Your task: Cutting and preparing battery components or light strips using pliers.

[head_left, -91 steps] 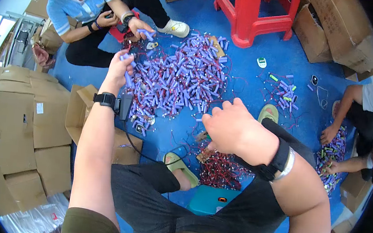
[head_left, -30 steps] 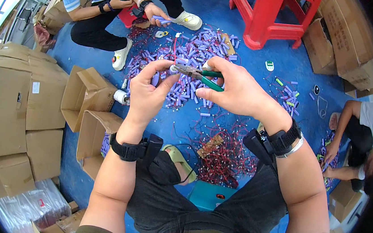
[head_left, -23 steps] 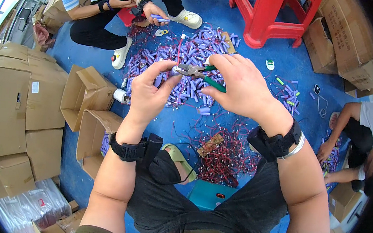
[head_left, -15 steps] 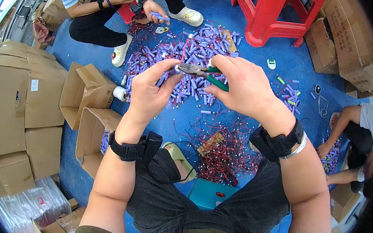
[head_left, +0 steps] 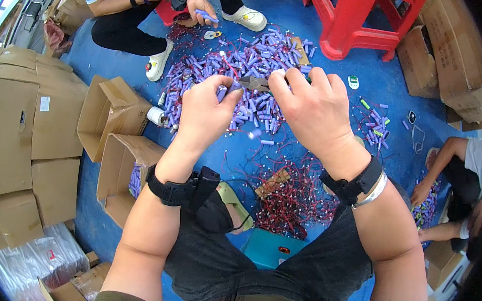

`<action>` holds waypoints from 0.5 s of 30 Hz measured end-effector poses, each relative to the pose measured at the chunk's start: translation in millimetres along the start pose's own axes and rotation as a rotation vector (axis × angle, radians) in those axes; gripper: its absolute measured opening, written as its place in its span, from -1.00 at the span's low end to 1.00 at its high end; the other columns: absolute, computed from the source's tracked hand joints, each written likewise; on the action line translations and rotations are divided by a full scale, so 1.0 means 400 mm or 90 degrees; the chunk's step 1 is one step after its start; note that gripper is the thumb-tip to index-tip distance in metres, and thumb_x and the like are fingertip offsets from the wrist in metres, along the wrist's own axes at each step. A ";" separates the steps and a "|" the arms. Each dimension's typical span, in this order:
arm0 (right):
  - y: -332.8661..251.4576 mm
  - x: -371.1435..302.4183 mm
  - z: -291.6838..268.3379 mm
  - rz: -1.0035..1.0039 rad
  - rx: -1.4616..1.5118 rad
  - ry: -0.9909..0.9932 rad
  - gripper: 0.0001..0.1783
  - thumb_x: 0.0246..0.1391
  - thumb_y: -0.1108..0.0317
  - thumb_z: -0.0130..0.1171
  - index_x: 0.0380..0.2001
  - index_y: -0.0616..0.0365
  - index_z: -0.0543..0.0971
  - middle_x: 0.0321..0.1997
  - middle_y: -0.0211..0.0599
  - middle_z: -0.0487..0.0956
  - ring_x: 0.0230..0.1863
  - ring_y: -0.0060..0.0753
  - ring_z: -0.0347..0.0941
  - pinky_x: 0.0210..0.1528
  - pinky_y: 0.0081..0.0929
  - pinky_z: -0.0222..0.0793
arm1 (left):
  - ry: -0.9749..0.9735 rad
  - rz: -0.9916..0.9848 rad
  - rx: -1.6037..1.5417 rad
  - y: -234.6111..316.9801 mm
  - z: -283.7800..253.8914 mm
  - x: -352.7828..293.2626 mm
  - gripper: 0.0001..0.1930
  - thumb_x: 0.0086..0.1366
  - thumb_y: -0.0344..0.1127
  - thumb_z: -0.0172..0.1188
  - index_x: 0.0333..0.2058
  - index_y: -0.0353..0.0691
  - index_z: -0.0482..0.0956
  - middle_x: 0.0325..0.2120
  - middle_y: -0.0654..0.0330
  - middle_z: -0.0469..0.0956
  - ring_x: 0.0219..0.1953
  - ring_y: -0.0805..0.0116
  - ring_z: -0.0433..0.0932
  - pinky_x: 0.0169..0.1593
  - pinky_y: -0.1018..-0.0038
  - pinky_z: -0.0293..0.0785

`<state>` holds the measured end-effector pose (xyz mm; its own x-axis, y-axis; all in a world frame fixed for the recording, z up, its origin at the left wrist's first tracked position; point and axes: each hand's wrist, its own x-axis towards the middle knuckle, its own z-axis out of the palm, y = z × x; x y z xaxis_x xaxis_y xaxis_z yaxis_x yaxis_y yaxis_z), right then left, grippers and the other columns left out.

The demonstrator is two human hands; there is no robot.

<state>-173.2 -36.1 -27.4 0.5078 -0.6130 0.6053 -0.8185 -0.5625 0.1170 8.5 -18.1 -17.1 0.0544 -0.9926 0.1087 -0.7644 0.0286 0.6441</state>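
My left hand (head_left: 207,109) is closed, pinching a small purple cylindrical battery (head_left: 235,85) between thumb and fingers, above a pile. My right hand (head_left: 317,114) grips a pair of pliers (head_left: 254,84), its fist hiding the handles. The metal jaws point left and reach the battery at my left fingertips; whether they bite on it I cannot tell. Red wire (head_left: 229,63) with a white end shows just above my left fingertips. Below both hands spreads the big heap of purple batteries (head_left: 270,54), many with red wires. One blurred battery (head_left: 254,134) shows between my wrists.
A tangle of red and black wires (head_left: 291,204) lies before my knees, near a teal box (head_left: 269,249). Open cartons (head_left: 120,165) stand left, a red stool (head_left: 360,23) far right. One co-worker's hand (head_left: 203,9) holds batteries; another person's hand (head_left: 421,194) reaches in at right.
My right hand has closed further round the pliers, covering the green handles that showed before. The red wire's white end has shifted left and down. A blurred battery now appears below the hands.
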 end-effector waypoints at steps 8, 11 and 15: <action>-0.031 -0.013 0.030 0.000 -0.058 -0.123 -0.91 -0.19 0.25 0.09 -0.54 -0.08 0.43 -0.63 -0.53 0.38 -0.53 -0.46 0.35 -0.51 -0.46 0.17 | -0.072 -0.031 0.148 -0.065 0.095 0.008 -0.81 0.06 -0.30 0.17 -0.49 -0.34 0.58 -0.67 0.12 0.54 -0.61 0.38 0.51 -0.50 0.46 0.39; 0.025 0.023 0.009 0.025 -0.114 -0.024 -0.89 -0.17 0.23 0.07 -0.48 -0.11 0.43 -0.59 -0.52 0.42 -0.48 -0.45 0.40 -0.54 -0.47 0.19 | -0.293 -0.283 -0.228 -0.058 0.077 0.011 -0.80 0.14 -0.29 0.15 -0.56 -0.29 0.54 -0.73 0.30 0.44 -0.79 0.62 0.18 -0.72 0.63 0.03; 0.045 -0.018 0.009 0.118 0.093 -0.112 -0.78 -0.16 0.27 0.16 -0.38 0.00 0.42 -0.49 -0.39 0.49 -0.39 -0.25 0.47 -0.46 -0.32 0.32 | -0.174 -0.260 -0.446 -0.052 0.028 -0.008 -0.72 0.22 -0.29 0.09 -0.15 -0.32 0.41 -0.51 0.17 0.55 -0.79 0.69 0.15 -0.74 0.71 0.03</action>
<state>-190.7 -44.0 -32.4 0.4028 -0.7922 0.4584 -0.8606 -0.4984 -0.1050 17.1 -16.7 -39.2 0.0132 -0.9319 -0.3624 -0.1405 -0.3606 0.9221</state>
